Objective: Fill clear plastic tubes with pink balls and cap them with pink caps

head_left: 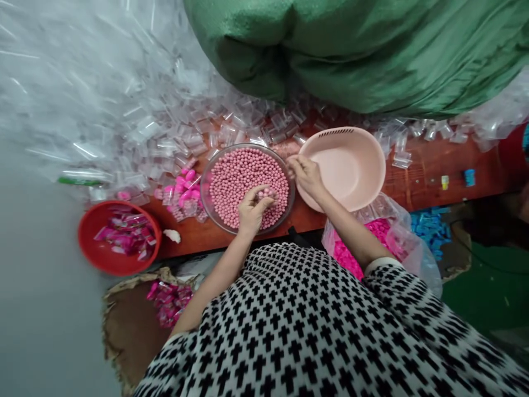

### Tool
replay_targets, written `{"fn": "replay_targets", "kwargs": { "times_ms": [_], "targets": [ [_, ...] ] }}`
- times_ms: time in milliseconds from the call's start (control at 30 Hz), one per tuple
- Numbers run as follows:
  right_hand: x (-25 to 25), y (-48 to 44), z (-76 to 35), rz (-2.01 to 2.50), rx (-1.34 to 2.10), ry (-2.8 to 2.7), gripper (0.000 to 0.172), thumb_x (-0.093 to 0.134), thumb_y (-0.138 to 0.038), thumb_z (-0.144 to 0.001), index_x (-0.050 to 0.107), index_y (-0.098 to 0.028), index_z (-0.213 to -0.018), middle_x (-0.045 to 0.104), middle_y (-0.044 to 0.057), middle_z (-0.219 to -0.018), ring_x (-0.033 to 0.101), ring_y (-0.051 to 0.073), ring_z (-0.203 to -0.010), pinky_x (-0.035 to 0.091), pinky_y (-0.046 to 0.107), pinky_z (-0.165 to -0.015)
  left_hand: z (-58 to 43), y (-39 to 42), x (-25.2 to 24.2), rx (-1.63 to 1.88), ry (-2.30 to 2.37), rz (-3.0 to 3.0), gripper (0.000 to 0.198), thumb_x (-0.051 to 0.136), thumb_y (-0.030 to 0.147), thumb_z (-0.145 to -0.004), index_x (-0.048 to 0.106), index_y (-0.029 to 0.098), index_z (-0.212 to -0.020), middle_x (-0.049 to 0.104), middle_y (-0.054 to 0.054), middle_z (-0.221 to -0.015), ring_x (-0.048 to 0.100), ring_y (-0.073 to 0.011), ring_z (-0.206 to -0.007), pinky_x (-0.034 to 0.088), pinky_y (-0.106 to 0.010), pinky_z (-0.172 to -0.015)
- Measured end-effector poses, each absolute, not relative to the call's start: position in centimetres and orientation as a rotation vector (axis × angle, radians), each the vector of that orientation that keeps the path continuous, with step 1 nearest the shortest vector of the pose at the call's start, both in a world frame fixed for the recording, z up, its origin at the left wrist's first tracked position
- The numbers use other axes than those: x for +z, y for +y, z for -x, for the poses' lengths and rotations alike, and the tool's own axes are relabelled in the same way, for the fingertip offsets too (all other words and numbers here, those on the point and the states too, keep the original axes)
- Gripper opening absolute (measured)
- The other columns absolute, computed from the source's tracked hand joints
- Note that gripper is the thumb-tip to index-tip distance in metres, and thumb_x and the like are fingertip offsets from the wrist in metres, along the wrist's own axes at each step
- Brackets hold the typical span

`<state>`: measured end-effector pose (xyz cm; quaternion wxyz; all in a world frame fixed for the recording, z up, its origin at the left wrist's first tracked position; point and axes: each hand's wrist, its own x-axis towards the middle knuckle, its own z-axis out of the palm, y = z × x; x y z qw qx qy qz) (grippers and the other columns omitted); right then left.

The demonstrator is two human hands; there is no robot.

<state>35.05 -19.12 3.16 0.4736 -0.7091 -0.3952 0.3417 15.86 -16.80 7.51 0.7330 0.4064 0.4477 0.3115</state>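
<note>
Clear container (266, 193), direction and long axis indistinct, sits in your left hand (250, 214); whether your right hand (306, 173) holds anything cannot be told. Red-brown table (427, 179); green floor (481, 286) right.

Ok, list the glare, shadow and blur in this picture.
Head view: bright glare streaks the heap of clear plastic pieces, which blurs toward the upper-left corner; dark shadow fills folds in the bulging green fabric sack; the right hand looks slightly blurred.

Green sack (355, 60) cut off above; right grip (306, 173) blurred.
</note>
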Motion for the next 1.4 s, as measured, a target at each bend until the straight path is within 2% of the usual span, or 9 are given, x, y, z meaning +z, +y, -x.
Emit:
{"fn": "replay_targets", "kwargs": {
  "times_ms": [267,500,733,900,967,1100,1200,1300,1400],
  "targets": [
    [9.7,-20.4,-34.5,1.407,0.838,-1.535,0.035,0.043,-0.043,-0.096,0.06,-0.023,-0.118,0.063,0.007,-0.119,0.06,0.016,-0.108,0.052,0.036,-0.092,-16.5,-16.5,9.0,0.52,0.843,-0.733,0.05,0.08,0.039,-0.063,0.066,0.018,-0.106,0.071,-0.008,-0.099,0.072,-0.0237,-0.09,0.061,-0.038,-0.078],
    [13.2,-18.9,-35.1,1.322,1.031,-1.985,0.022,0.051,-0.029,-0.094,0.064,-0.025,-0.111,0.066,0.002,-0.108,0.059,0.014,-0.101,0.049,0.033,-0.091,-15.4,-14.6,9.8,0.427,0.724,-0.731,0.046,0.073,0.028,-0.058,0.069,0.015,-0.102,0.072,-0.006,-0.089,0.071,-0.0227,-0.081,0.063,-0.038,-0.07],
    [13.0,-19.4,-30.1,1.568,1.045,-1.682,0.009,0.059,-0.028,-0.089,0.063,-0.019,-0.091,0.069,0.0,-0.09,0.06,0.013,-0.084,0.048,0.027,-0.08,-11.7,-11.9,8.8,0.363,0.685,-0.923,0.036,0.077,0.026,-0.061,0.072,0.02,-0.097,0.072,-0.002,-0.084,0.071,-0.0221,-0.077,0.064,-0.039,-0.067],
    [8.8,-21.2,-23.9,1.742,0.845,-1.004,0.033,0.061,-0.04,-0.088,0.058,-0.02,-0.113,0.068,-0.003,-0.101,0.062,0.011,-0.089,0.052,0.022,-0.082,-8.6,-9.4,6.6,0.385,0.646,-1.013,0.014,0.072,0.028,-0.074,0.072,0.027,-0.088,0.073,0.003,-0.089,0.07,-0.021,-0.079,0.065,-0.043,-0.068],
    [7.0,-23.3,-22.4,1.745,0.753,-0.786,0.036,0.063,-0.045,-0.084,0.059,-0.023,-0.112,0.068,-0.002,-0.106,0.064,0.011,-0.087,0.053,0.024,-0.082,-8.0,-9.4,6.2,0.35,0.664,-1.031,0.013,0.069,0.027,-0.076,0.072,0.031,-0.088,0.073,0.006,-0.091,0.07,-0.0194,-0.079,0.065,-0.041,-0.069],
    [3.1,-32.1,-23.9,1.793,0.435,-0.128,0.03,0.055,-0.047,-0.086,0.061,-0.021,-0.099,0.068,0.0,-0.088,0.064,0.012,-0.074,0.053,0.027,-0.075,-8.8,-11.8,6.4,0.284,0.736,-0.986,0.018,0.071,0.028,-0.072,0.072,0.026,-0.089,0.073,0.005,-0.085,0.07,-0.0184,-0.076,0.064,-0.041,-0.073],
    [-0.6,-41.7,-27.8,1.981,0.203,0.327,0.035,0.052,-0.044,-0.085,0.058,-0.017,-0.107,0.067,0.007,-0.099,0.064,0.017,-0.089,0.052,0.034,-0.085,-10.8,-14.5,6.4,0.213,0.802,-0.937,0.029,0.077,0.029,-0.065,0.072,0.018,-0.091,0.072,-0.001,-0.081,0.071,-0.019,-0.074,0.062,-0.042,-0.078],
    [-4.6,-51.3,-31.2,2.422,0.379,0.566,0.067,0.073,-0.037,-0.069,0.051,-0.012,-0.128,0.051,0.019,-0.137,0.047,0.028,-0.127,0.038,0.043,-0.107,-13.1,-17.2,6.1,0.188,0.83,-0.922,0.033,0.078,0.029,-0.063,0.071,0.016,-0.092,0.072,-0.004,-0.082,0.071,-0.0196,-0.075,0.062,-0.04,-0.077],
    [-8.2,-58.1,-32.2,2.554,0.776,0.811,0.11,0.086,-0.039,-0.054,0.031,-0.013,-0.146,0.035,0.025,-0.149,0.037,0.035,-0.136,0.033,0.048,-0.109,-15.5,-19.7,5.7,0.167,0.844,-0.938,0.033,0.078,0.031,-0.064,0.072,0.018,-0.094,0.073,-0.004,-0.085,0.071,-0.0201,-0.076,0.062,-0.038,-0.075]
  ]
}}
